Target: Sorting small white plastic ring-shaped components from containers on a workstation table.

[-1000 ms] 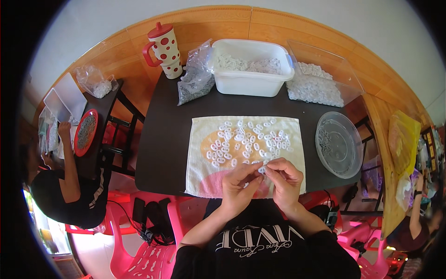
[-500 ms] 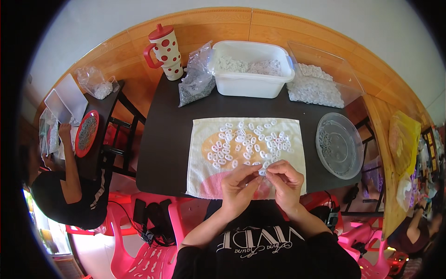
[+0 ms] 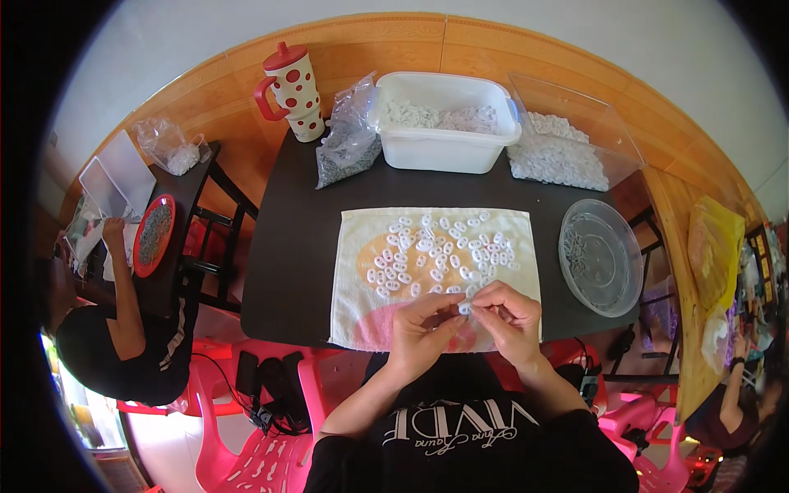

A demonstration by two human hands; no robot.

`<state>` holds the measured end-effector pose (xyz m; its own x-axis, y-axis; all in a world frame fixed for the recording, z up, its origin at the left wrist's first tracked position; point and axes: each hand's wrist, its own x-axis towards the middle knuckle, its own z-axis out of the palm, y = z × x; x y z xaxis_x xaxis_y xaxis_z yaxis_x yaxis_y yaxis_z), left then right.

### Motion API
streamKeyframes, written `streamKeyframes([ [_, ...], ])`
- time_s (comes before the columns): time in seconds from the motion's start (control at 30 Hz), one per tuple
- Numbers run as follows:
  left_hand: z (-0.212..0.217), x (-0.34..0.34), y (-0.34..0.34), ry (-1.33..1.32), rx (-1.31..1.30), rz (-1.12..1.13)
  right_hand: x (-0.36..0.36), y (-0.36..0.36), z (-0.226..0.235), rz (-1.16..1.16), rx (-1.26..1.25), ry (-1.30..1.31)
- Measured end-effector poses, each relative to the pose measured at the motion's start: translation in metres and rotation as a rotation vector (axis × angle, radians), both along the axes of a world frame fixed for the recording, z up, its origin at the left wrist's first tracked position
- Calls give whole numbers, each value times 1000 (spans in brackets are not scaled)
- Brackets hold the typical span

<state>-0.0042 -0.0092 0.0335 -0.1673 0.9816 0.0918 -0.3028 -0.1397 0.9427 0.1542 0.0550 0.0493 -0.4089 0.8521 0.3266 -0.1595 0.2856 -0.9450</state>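
Over the near edge of a patterned towel (image 3: 352, 283), my left hand (image 3: 421, 333) and my right hand (image 3: 511, 324) meet fingertip to fingertip. Between them they pinch one small white plastic piece (image 3: 465, 308), oval with two holes. Both hands are closed in a pinch; any smaller part at the fingertips is too small to make out. Just beyond my fingers, many similar white oval pieces (image 3: 441, 261) lie loose across the towel.
A white tub (image 3: 444, 154) of white pieces stands at the back, beside a clear box (image 3: 567, 160) of more. Left of it are a bag of grey parts (image 3: 349, 152) and a dotted tumbler (image 3: 297, 94). A round clear tray (image 3: 608, 263) holds small metal parts. Another person (image 3: 115, 337) works at left.
My right hand has shifted slightly right and its fingers have moved a little on the pinched piece. At the far left, the other person's hand has moved slightly.
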Motion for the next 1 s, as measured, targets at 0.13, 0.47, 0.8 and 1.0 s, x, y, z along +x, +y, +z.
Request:
streamKeyframes([
  [0.13, 0, -1, 0, -15, -10, -6, 1, 3, -6, 33, 59, 10],
  [0.47, -2, -1, 3, -31, -15, -20, 3, 6, 6, 21, 78, -70],
  [0.8, -8, -3, 5, -79, -42, -57, 12, 16, 2, 130, 262, -166],
  [1.0, -5, 2, 5, -27, -47, -26, 15, 14, -1, 122, 206, -172],
])
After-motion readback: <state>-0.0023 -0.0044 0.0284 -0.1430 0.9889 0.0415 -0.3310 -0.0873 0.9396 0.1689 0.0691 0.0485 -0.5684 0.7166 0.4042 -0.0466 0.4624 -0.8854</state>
